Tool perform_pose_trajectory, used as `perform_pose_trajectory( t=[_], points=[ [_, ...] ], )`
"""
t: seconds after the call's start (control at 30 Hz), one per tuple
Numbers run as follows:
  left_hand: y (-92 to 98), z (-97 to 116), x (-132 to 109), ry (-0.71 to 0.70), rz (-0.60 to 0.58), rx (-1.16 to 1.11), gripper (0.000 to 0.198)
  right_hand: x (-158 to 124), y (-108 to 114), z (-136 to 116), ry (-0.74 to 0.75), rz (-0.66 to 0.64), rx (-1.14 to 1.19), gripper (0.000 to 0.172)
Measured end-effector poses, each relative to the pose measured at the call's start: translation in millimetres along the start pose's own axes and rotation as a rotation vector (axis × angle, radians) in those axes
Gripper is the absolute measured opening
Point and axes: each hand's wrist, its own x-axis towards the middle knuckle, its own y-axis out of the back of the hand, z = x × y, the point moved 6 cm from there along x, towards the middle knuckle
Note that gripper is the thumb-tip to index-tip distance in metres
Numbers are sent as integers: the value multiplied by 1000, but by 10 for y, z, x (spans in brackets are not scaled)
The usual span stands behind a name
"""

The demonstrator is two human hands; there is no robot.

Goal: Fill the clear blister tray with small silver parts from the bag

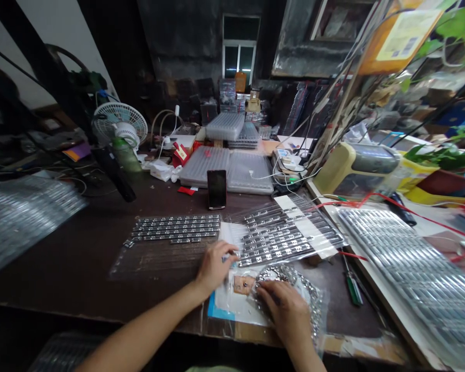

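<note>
The heap of small metal parts point(296, 279) lies near, under the right hand point(289, 312), whose fingers curl down; I cannot tell if they pinch one. The left hand point(215, 266), unclenched, touches the filled tray point(287, 235) beyond. Probably picking parts; lifting one needs a fine pinch.

clear plastic tray point(290, 235): flat, turned a little askew, rows of small silver-black parts fill it | small brown board point(243, 284): flat on white sheet point(232, 304), just below tray | heap of tiny metal parts point(294, 275): loose, shiny, just right of board
</note>
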Motion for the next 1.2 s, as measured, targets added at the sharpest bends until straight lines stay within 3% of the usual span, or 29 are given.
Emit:
perform_pose_trajectory(
  t=[0.17,0.33,0.43,0.57,0.7,0.8,0.9,1.03,1.2],
  points=[
    [486,-451,231,51,122,357,5,56,-249,-145,-64,-91,-18,19],
    [682,-627,141,49,186,463,10,47,-361,-129,-121,-133,-42,12],
    [577,-450,129,-4,150,414,11,46,-371,-125,-138,-131,-44,11],
    [126,-46,175,-109,-60,269,9,55,-363,-170,-110,-131,-67,13],
    [-173,138,204,-85,-135,232,7,8,-265,-124,-13,-105,-206,23],
    [-152,101,204,-43,-125,196,9,-81,-140,8,133,-88,-371,42],
    [-21,-37,175,48,-115,10,11,-170,-28,144,254,-98,-432,53],
    [46,-217,63,205,-195,-341,26,-188,46,218,255,-149,-369,41],
    [20,-199,-120,229,-209,-360,23,-115,33,230,153,-155,-332,23]
  ],
)
